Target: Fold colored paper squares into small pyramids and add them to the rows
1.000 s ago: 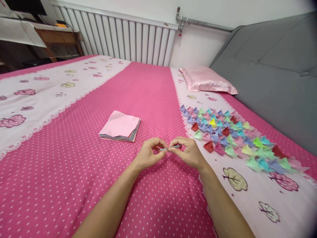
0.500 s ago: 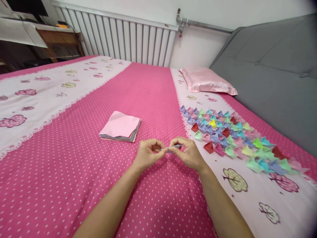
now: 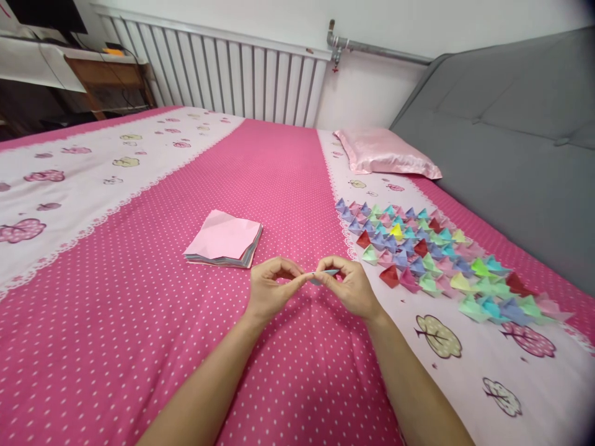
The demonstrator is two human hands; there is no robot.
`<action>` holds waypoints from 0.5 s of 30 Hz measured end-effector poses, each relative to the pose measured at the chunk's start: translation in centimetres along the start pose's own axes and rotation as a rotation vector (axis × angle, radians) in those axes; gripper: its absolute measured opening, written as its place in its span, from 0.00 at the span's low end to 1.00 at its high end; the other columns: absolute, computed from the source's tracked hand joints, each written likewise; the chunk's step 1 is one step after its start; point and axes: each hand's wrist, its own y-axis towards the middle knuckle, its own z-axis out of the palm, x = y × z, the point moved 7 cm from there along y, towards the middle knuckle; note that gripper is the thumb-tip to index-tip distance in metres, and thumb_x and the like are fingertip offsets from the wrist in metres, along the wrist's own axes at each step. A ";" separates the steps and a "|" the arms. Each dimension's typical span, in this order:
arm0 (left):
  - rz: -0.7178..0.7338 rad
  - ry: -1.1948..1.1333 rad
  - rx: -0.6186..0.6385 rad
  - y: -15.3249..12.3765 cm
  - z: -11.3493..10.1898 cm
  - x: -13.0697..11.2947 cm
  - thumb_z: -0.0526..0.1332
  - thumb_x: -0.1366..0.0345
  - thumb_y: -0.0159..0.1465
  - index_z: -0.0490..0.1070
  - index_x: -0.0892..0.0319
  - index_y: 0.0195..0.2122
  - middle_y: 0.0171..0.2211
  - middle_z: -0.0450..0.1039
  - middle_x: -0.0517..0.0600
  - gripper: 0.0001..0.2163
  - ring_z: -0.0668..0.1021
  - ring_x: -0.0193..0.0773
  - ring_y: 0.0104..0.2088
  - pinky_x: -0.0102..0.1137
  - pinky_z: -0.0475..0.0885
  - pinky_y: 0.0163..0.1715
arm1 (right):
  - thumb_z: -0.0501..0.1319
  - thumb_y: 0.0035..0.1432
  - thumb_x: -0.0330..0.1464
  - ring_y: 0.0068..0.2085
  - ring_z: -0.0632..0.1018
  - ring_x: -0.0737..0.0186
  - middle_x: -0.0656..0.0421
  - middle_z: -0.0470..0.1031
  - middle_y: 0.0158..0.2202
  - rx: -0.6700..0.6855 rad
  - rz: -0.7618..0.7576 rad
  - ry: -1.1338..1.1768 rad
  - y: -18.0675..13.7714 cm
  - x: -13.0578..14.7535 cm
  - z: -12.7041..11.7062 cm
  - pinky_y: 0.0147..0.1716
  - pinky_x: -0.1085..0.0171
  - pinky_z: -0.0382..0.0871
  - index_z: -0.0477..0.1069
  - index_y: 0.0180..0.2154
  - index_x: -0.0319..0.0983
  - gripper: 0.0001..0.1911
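Note:
A small folded light-blue paper piece [image 3: 324, 273] is pinched between my two hands over the pink dotted bedsheet [image 3: 139, 322]. My left hand [image 3: 271, 289] grips its left end with curled fingers. My right hand [image 3: 349, 287] holds the right part between thumb and fingertips. A stack of square coloured papers [image 3: 225, 239], pink sheet on top, lies just beyond my left hand. Several folded paper boats [image 3: 432, 257] in many colours lie in rows to the right of my right hand.
A pink satin pillow [image 3: 385, 153] lies at the back right, beside a grey padded headboard [image 3: 511, 142]. A white radiator [image 3: 232, 71] lines the far wall, and a wooden desk [image 3: 106, 74] stands at the back left.
Both hands have shifted slightly left and down while still pinching the blue paper. The left thumb and fingers have opened into a small loop around its end.

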 end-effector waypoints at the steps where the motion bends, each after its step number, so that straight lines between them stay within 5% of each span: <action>1: 0.015 0.002 0.001 0.1 -0.1 -0.1 0.69 0.65 0.47 0.69 0.61 0.21 0.22 0.73 0.48 0.08 0.74 0.32 0.23 0.26 0.71 0.24 | 0.61 0.52 0.35 0.28 0.71 0.67 0.61 0.71 0.25 0.002 0.009 0.013 0.0 -0.1 0.0 0.27 0.68 0.64 0.69 0.27 0.37 0.07; 7: -0.058 -0.099 -0.150 0.5 -1.6 0.7 0.68 0.67 0.48 0.64 0.61 0.21 0.26 0.72 0.47 0.11 0.75 0.30 0.27 0.26 0.71 0.28 | 0.62 0.51 0.34 0.27 0.71 0.68 0.62 0.70 0.25 -0.190 0.052 0.121 0.3 -0.9 -2.0 0.29 0.68 0.66 0.69 0.27 0.38 0.06; 11: -0.363 -0.244 0.080 -0.1 1.1 2.7 0.67 0.64 0.49 0.67 0.60 0.40 0.39 0.73 0.52 0.18 0.77 0.33 0.26 0.27 0.72 0.25 | 0.63 0.50 0.34 0.29 0.72 0.67 0.62 0.71 0.26 -0.303 0.045 0.194 0.1 -1.3 -1.9 0.30 0.67 0.66 0.69 0.28 0.38 0.07; 15: -0.525 -0.328 0.172 -1.0 2.7 3.6 0.65 0.61 0.52 0.70 0.63 0.43 0.33 0.75 0.52 0.18 0.78 0.34 0.24 0.27 0.71 0.23 | 0.64 0.50 0.34 0.30 0.74 0.67 0.62 0.71 0.28 -0.357 0.035 0.220 -0.4 -1.4 -0.7 0.31 0.68 0.67 0.70 0.29 0.38 0.06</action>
